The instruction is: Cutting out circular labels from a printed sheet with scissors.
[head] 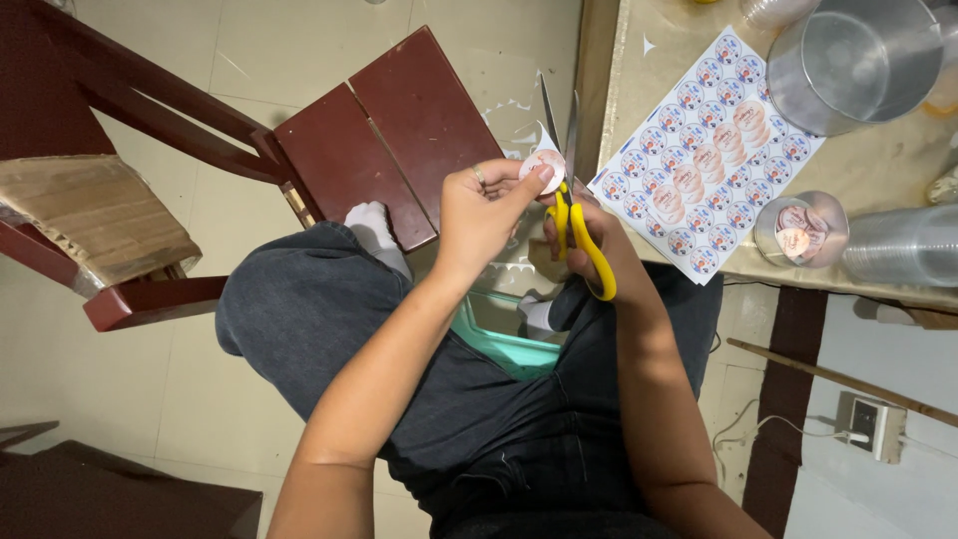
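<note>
My left hand (481,213) pinches a small round paper sticker (544,166) between thumb and fingers, above my lap. My right hand (602,240) grips yellow-handled scissors (579,235), whose metal blades (559,122) stand apart and point away from me, right beside the sticker. A sheet of round printed stickers (704,160) lies on the table (888,170) just to the right, with several cut-out circles stacked on it.
A dark red wooden chair (389,130) stands ahead to the left. The table holds a clear plastic tub (853,60), a lidded cup (800,228) with cut stickers and a stack of clear cups (903,245). Paper scraps litter the floor (514,115).
</note>
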